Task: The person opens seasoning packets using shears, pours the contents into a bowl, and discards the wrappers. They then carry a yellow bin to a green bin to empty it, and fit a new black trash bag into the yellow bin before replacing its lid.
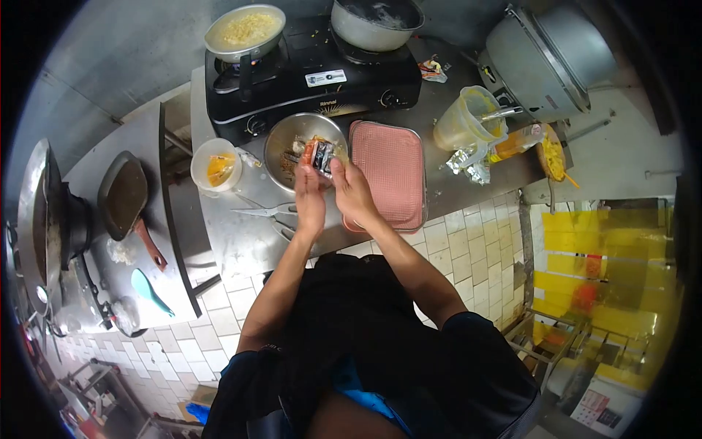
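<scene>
Between my left hand point(309, 192) and my right hand point(354, 193) is a small shiny packet point(322, 156) with dark and reddish print. Both hands press it from either side, thumbs and palms toward each other. They hold it above a steel mixing bowl point(280, 134), which has some light and brown food bits inside. Scissors point(265, 211) with metal blades lie on the counter just below the bowl. A pink lidded container point(387, 172) sits right of my right hand. To the left of the bowl stands a plastic tub point(209, 180) with something orange in it.
A black two-burner gas stove point(314, 102) carries a pan of noodle-like food point(245, 31) and a grey pot point(376, 28). On the right are a plastic pitcher point(459, 128), crumpled foil point(470, 167) and a large rice cooker point(537, 62). A side table point(164, 241) holds pans.
</scene>
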The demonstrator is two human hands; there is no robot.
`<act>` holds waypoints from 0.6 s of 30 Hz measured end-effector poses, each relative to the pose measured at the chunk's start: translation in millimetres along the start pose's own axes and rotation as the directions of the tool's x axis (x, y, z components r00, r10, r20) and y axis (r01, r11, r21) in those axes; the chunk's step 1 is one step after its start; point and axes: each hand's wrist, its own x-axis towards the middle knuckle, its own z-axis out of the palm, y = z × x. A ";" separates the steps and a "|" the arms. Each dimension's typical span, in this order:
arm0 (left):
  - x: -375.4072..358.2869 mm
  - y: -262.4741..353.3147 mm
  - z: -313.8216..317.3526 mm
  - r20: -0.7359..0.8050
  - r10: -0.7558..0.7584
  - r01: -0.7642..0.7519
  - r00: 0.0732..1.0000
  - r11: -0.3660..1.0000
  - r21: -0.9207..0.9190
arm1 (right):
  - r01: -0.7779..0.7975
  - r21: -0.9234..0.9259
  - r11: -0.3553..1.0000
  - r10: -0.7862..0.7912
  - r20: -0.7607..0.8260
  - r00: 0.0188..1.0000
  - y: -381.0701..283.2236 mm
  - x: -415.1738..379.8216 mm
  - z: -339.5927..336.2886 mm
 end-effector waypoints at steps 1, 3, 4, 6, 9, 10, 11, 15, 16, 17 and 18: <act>-0.9 5.2 -0.7 -0.117 0.131 -0.102 0.984 0.970 0.222 | -0.090 0.301 0.949 0.069 0.082 0.994 8.2 7.1 2.2; -5.7 20.5 1.4 -0.124 0.301 -0.214 0.946 0.863 0.458 | -0.352 0.640 0.683 0.214 0.286 0.934 7.4 16.4 0.0; -5.5 28.3 2.2 -0.065 0.470 -0.315 0.881 0.682 0.660 | -0.360 0.636 0.683 0.216 0.294 0.931 9.3 22.3 -0.1; -5.0 31.7 0.5 -0.073 0.465 -0.287 0.882 0.655 0.699 | -0.509 0.654 0.560 0.383 0.341 0.859 11.4 37.6 1.8; -8.6 40.1 6.6 0.233 0.370 -0.354 0.899 0.306 0.884 | -0.627 0.365 0.688 0.446 0.468 0.763 1.4 62.8 -3.8; -10.4 45.6 7.2 0.225 0.371 -0.350 0.901 0.315 0.882 | -0.623 0.159 0.766 0.478 0.506 0.718 -4.5 68.2 -1.9; -11.8 49.6 6.8 0.340 0.312 -0.426 0.887 0.273 0.862 | -0.638 -0.041 0.769 0.594 0.415 0.689 -9.8 72.1 1.0; -37.9 88.9 -1.7 0.462 0.198 -0.503 0.864 0.364 0.784 | -0.034 -0.705 0.708 0.452 0.416 0.789 -11.2 107.4 7.3; -44.2 101.0 -11.9 0.519 0.199 -0.551 0.832 0.410 0.727 | -0.031 -0.712 0.701 0.458 0.417 0.785 -10.7 110.8 9.4; -49.5 111.9 -24.9 0.531 0.154 -0.534 0.834 0.473 0.701 | 0.165 -0.793 0.587 0.437 0.481 0.760 -9.4 118.0 11.8; -52.6 112.2 -43.9 0.526 0.157 -0.531 0.836 0.477 0.700 | 0.355 -0.823 0.444 0.428 0.543 0.723 -7.1 124.7 14.2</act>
